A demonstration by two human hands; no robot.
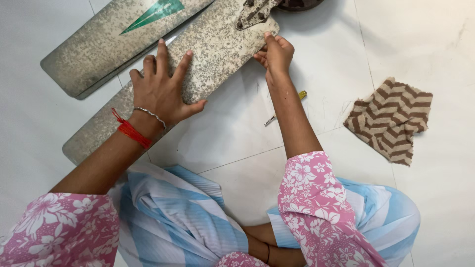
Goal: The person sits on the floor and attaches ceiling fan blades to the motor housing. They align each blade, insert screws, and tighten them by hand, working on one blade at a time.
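A dusty, speckled ceiling-fan blade (217,47) lies on the white tiled floor in front of me. My left hand (161,89) presses flat on it, fingers spread, with a red thread and a thin bangle at the wrist. My right hand (276,52) has its fingers pinched at the blade's edge, just below the metal bracket (252,12) with screws. I cannot tell whether it holds anything small. A second blade (109,42) with a green triangle mark lies behind, to the left.
A screwdriver (284,106) with a yellow handle lies on the floor, partly hidden under my right forearm. A brown and cream zigzag cloth (391,118) is at the right. My crossed legs in blue striped fabric fill the foreground.
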